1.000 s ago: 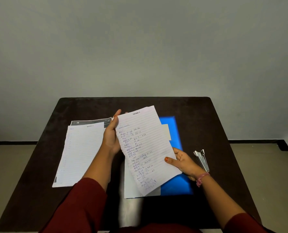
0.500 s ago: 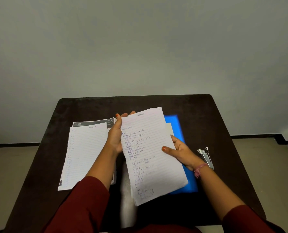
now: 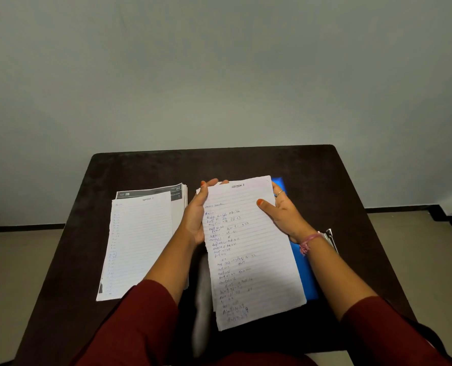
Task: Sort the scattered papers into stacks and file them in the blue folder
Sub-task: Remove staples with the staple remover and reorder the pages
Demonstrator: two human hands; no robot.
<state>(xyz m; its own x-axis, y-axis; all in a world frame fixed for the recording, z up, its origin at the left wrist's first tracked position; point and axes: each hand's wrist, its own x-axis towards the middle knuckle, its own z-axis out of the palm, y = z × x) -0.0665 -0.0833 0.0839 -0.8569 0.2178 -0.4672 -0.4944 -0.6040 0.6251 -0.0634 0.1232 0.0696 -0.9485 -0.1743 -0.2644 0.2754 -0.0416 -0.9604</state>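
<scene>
A lined, handwritten sheaf of papers point(image 3: 251, 249) headed "Section 1" is held between both hands above the blue folder point(image 3: 305, 270), which lies on the dark table point(image 3: 246, 162) and shows only along the sheaf's right edge. My left hand point(image 3: 197, 215) grips the sheaf's upper left edge, fingertips curling over the top. My right hand point(image 3: 281, 212) holds the upper right edge, thumb on the page face. A second stack of papers point(image 3: 140, 244) lies flat at the left, a lined sheet on top of printed pages.
A metal stapler point(image 3: 330, 237) lies on the table right of the folder, partly behind my right wrist. The table's right and far parts are bare dark wood. A grey wall stands behind the table.
My right hand has slid from the sheaf's lower right edge up to its upper right edge. The sheaf has turned straighter and now covers more of the blue folder.
</scene>
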